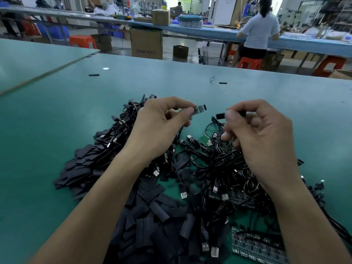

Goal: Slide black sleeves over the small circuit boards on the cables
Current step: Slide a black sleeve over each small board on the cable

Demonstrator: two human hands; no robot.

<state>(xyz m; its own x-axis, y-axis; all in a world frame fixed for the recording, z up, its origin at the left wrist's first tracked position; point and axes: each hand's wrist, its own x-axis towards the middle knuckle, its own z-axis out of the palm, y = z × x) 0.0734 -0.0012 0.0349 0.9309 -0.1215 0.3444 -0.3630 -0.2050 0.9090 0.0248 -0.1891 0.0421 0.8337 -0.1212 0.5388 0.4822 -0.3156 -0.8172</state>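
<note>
A: Where's the circuit board (199, 108)?
B: Pinched by fingers of the left hand (162, 126), above the middle of the surface (57, 115), long axis pointing right at the sleeve (221, 116).
A: And that?
B: Fingers of the right hand (261, 134) clamp it, lying level, apart from the board; its right end is hidden.

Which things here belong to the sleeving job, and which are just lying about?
Job: circuit board pinched by left hand; black sleeve pinched by right hand; sleeve pile; cable tangle.
Lying about: stray sleeve; wire loop; cardboard box; orange stool.
</note>
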